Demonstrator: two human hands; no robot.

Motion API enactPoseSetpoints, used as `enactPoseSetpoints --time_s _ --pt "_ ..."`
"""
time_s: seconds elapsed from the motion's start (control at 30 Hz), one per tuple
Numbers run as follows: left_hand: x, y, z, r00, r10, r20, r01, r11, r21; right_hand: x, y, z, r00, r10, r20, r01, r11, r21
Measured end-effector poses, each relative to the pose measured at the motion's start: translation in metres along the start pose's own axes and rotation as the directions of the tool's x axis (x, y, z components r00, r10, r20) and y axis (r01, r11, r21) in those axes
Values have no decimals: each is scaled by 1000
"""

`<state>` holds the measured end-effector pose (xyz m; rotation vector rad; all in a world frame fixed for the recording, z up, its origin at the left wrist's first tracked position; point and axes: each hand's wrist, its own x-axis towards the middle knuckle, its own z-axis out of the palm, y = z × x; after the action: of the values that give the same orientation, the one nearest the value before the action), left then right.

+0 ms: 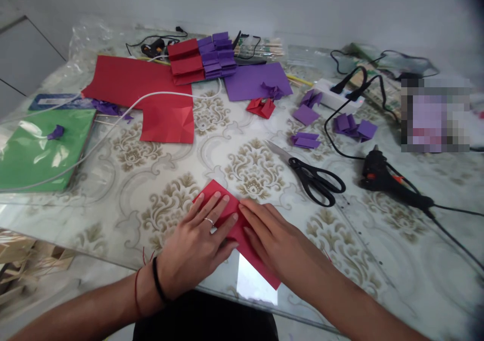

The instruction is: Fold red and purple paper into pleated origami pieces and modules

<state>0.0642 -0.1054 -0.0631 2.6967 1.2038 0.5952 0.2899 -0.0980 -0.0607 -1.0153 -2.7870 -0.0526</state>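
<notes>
A folded strip of red paper (246, 246) lies slantwise on the patterned tabletop near its front edge. My left hand (194, 250) rests on the upper left part of the strip, fingers spread and flat, with a ring on one finger. Across the strip's right side lies my right hand (278, 240), fingers stretched out, their tips close to the left index finger. Both palms face down, and the hands cover much of the paper. Black-handled scissors (313, 177) lie beyond the right hand, blades pointing to the upper left.
A black glue gun (393, 179) with its cord lies at right, near a white power strip (336, 96). Folded purple pieces (305, 140) and a red one (260, 108) sit mid-table. Red sheets (130, 81), a green paper pack (41, 154) and a white cable (124, 124) are at left.
</notes>
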Motion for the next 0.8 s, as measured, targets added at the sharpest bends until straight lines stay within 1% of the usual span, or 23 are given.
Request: enactPoseSetpoints --time_s 0.13,0.27,0.37,0.63,0.8 --pt "0 1 0 1000 -12 -5 12 1000 -7 10 7 1 993 115 23 -117 980 161" --pt "0 1 0 1000 -21 -9 21 1000 -18 22 12 -3 986 157 63 -168 952 255" --pt "1 1 0 1000 -23 -7 23 999 -25 29 16 -5 983 157 95 -176 951 254" --pt "0 1 1 999 -35 15 36 999 -36 50 20 -4 975 132 177 -164 969 182" --pt "1 1 -2 997 -65 46 68 997 -47 60 22 -4 976 143 166 -175 964 199"
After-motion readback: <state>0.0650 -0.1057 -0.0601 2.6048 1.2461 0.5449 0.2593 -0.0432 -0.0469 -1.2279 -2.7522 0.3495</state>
